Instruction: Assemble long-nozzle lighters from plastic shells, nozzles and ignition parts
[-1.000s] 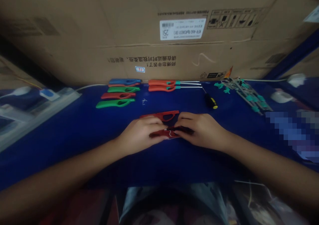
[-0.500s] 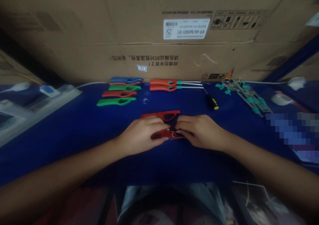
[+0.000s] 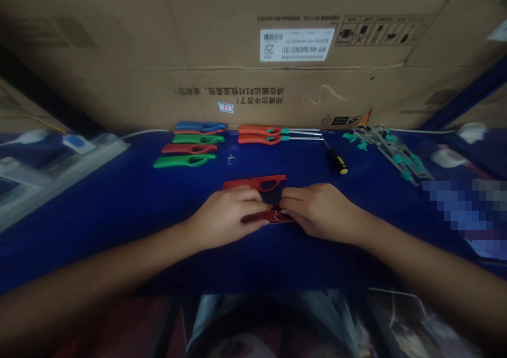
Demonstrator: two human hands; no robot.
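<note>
Between my two hands is an opened red lighter handle half, with a thin pale wire showing inside it. My left hand grips its left end, fingers on the far side and thumb on the near side. At its right end my right hand is closed, fingertips pressed into the shell; any small part under them is hidden. Just beyond lies another red handle half with a trigger loop, partly covered by my left hand's knuckles.
Blue, green and red handles lie in a stack at back left. Orange lighters with metal rods sit at back centre, beside a black-yellow screwdriver. Metal rods with teal ends are piled right. A cardboard wall stands behind.
The fingers of both hands have shifted slightly over the red handle half. The pale piece seen between my fingertips is now covered. Everything else stays in place.
</note>
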